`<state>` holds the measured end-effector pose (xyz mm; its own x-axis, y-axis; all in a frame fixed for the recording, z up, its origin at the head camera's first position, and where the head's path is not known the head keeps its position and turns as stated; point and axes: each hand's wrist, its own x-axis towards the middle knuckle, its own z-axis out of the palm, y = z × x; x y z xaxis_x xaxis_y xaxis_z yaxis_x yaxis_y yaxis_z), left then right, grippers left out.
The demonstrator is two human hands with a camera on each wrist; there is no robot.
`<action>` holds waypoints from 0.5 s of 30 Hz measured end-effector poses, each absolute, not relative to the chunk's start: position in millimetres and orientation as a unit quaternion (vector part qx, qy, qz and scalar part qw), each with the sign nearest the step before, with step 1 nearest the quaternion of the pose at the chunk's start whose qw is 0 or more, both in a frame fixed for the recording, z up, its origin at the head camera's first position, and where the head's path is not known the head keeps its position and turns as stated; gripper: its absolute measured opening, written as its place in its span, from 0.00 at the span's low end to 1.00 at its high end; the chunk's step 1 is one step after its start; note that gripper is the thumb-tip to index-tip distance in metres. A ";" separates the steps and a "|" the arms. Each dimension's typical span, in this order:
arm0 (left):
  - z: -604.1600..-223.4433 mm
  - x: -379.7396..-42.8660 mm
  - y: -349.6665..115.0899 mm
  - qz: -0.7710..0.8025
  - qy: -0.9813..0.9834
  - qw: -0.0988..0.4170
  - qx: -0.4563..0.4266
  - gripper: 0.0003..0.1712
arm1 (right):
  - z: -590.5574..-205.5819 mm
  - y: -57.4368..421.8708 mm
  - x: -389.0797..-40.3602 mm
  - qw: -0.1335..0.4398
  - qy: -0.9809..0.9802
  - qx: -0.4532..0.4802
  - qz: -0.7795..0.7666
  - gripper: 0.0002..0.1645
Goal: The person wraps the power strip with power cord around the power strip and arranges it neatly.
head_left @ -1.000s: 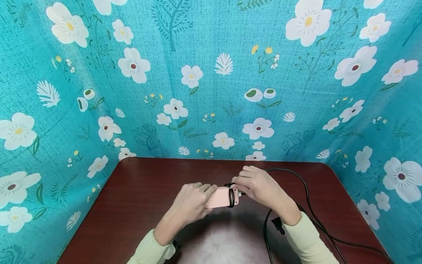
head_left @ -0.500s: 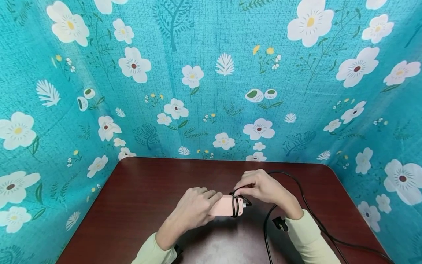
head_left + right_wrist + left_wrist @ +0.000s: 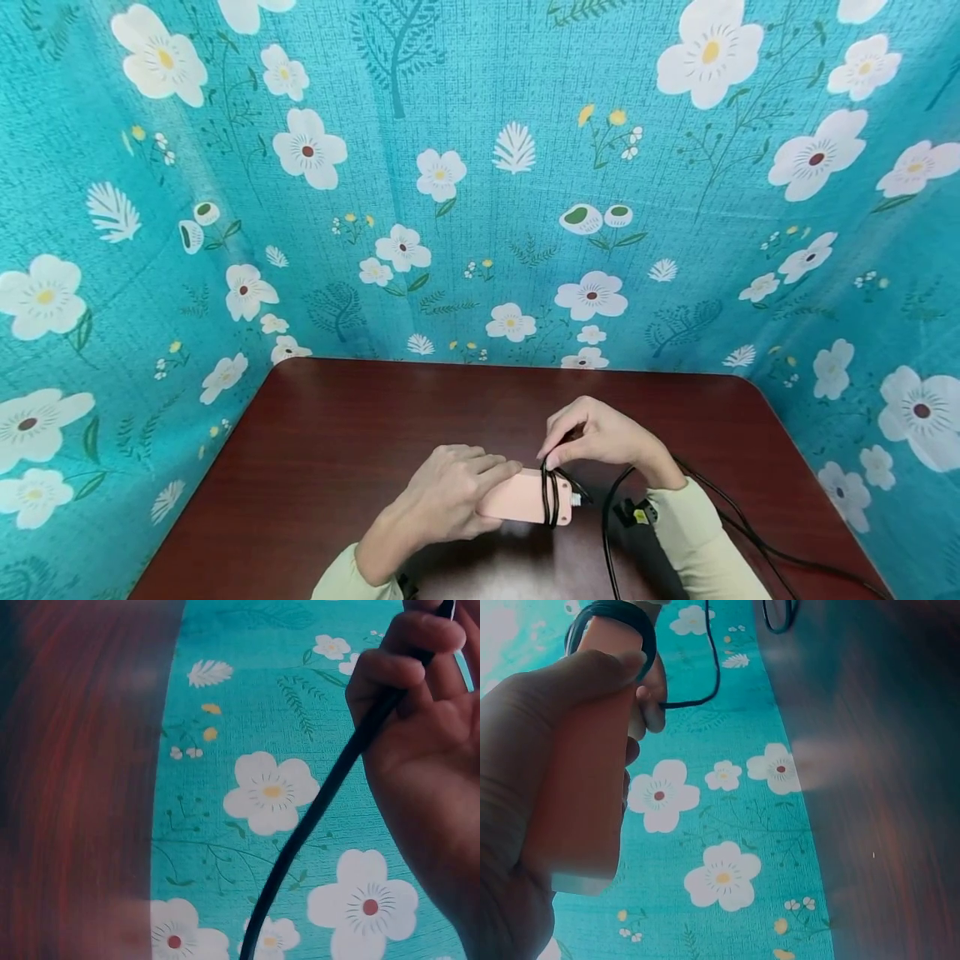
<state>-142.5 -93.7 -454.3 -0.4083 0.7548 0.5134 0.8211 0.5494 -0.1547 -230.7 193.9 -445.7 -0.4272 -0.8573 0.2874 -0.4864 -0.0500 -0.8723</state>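
Note:
My left hand (image 3: 456, 493) grips one end of a pink power strip (image 3: 516, 498), a slim block with small screw holes at its cord end; its sockets are out of sight. In the left wrist view the thumb (image 3: 592, 679) lies along the strip's face. Several turns of black cord (image 3: 556, 502) go round the strip near a pale cord collar (image 3: 576, 499). Just above these turns, my right hand (image 3: 603, 433) pinches the cord between thumb and forefinger. The right wrist view shows the cord (image 3: 300, 825) running across the palm under curled fingers.
Loose cord (image 3: 810, 562) trails over the dark red-brown table (image 3: 337, 425) to the front right, passing by the right forearm. A blue flowered cloth (image 3: 480, 208) hangs behind the table and on both sides. Black wrist mounts (image 3: 633, 512) sit under the sleeves.
Both hands and the strip have come lower and slightly right, nearer the front. The right hand has gone from beside the strip's cord end to pinching the cord at its upper edge.

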 end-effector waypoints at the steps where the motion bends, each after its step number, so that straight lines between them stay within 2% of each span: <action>1: -454.6 -142.0 -92.9 -0.068 -0.833 0.274 -0.475 0.38 | -446.9 193.3 -231.3 0.187 0.654 -0.510 -0.527 0.10; 8: -454.8 -138.9 -86.3 -0.119 -0.811 0.283 -0.499 0.36 | -466.1 183.7 -233.2 0.220 0.553 -0.549 -0.587 0.10; 15: -450.4 -139.8 -86.0 -0.131 -0.804 0.296 -0.498 0.35 | -481.7 176.3 -234.3 0.206 0.497 -0.559 -0.632 0.10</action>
